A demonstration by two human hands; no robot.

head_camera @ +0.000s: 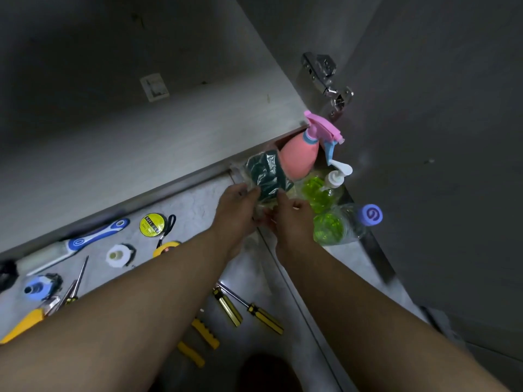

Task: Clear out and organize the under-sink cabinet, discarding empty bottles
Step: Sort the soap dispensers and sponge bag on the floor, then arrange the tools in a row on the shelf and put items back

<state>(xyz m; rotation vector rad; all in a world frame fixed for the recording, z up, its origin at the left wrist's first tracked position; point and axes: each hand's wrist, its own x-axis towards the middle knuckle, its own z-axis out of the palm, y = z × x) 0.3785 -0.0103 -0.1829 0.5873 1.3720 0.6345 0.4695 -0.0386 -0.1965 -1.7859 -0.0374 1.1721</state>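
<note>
Hands: your left hand (237, 205) and right hand (291, 219) meet at the cabinet's front edge, each grip closed on a clear plastic pack (264, 179) with dark green scouring pads inside. Left fingers pinch the pack's near left corner; right fingers pinch its near edge. Pack tilts up and away from you, its far end touching the spray bottle.

Spray bottle (300, 158): pink body, pink trigger head, blue collar, leaning in the corner by the open door (438, 137), below the metal hinge (328, 77).

Pump bottle (319, 190): clear, green liquid, white pump, just beside the spray bottle on its near side.

Capped bottle (342, 224): clear, green liquid, lilac cap, near the pump bottle and closest to your right hand.

Floor (198, 210), left of your arms: brush (76, 244) with blue and white handle; yellow tape roll (154, 223); white plastic fitting (120, 254); blue fitting (36, 287); thin screwdriver (79, 281).

Floor, between your forearms: two screwdrivers (246, 308) with yellow and black handles, side by side; pliers (201, 339) with yellow grips, nearer to you.

Cabinet (127, 137): grey base panel, dim inside, a small white plate on its back wall.
</note>
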